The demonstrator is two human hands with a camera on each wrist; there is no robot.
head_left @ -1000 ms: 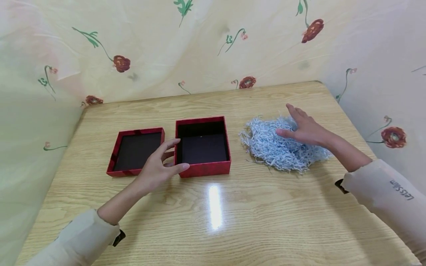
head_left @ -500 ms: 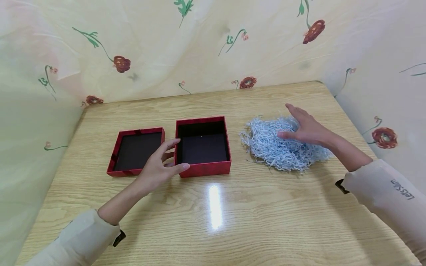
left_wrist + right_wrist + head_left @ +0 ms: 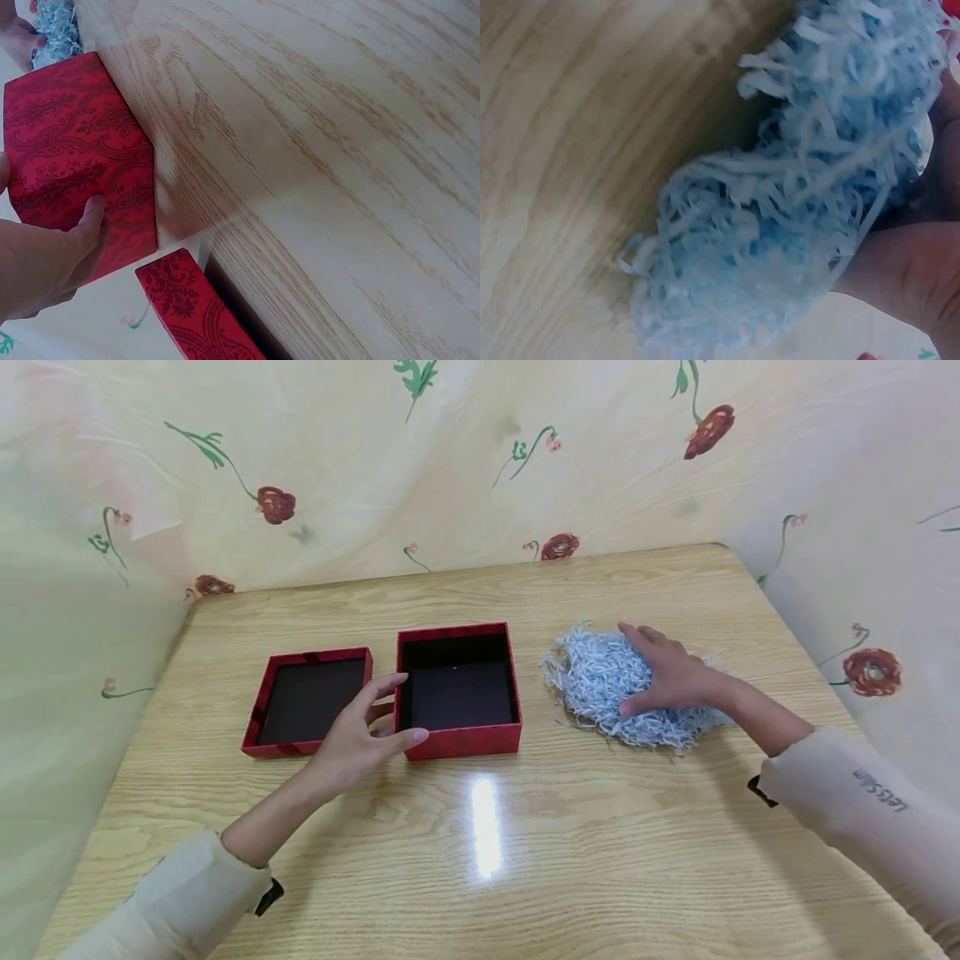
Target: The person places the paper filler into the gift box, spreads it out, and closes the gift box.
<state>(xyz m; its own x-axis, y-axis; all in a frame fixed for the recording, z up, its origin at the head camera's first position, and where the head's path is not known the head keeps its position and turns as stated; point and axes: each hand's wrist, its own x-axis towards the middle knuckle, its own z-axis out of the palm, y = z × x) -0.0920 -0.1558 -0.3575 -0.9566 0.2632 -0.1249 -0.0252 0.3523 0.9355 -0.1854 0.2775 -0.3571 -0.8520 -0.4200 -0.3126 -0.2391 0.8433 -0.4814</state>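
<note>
A red patterned box (image 3: 465, 742) with a dark interior stands in the middle of the wooden table. My left hand (image 3: 352, 739) holds its near left corner, the index finger at the left rim and the thumb along the front wall. In the left wrist view, fingers lie against the patterned side of the box (image 3: 75, 135). A heap of pale blue shredded paper (image 3: 600, 685) lies to the right. Over its right part my right hand (image 3: 671, 678) rests with fingers spread. Close up, the right wrist view shows the shredded paper (image 3: 765, 225) right against this hand (image 3: 907, 270).
Left of the box lies a shallow red lid (image 3: 311, 697), its dark inside facing up, partly behind the left hand. A flower-print cloth (image 3: 360, 468) hangs behind the wooden table (image 3: 570, 860) and along its sides.
My right hand has come down and leftward onto the shredded paper, its fingers lower over the heap. The left hand, box and lid have stayed put.
</note>
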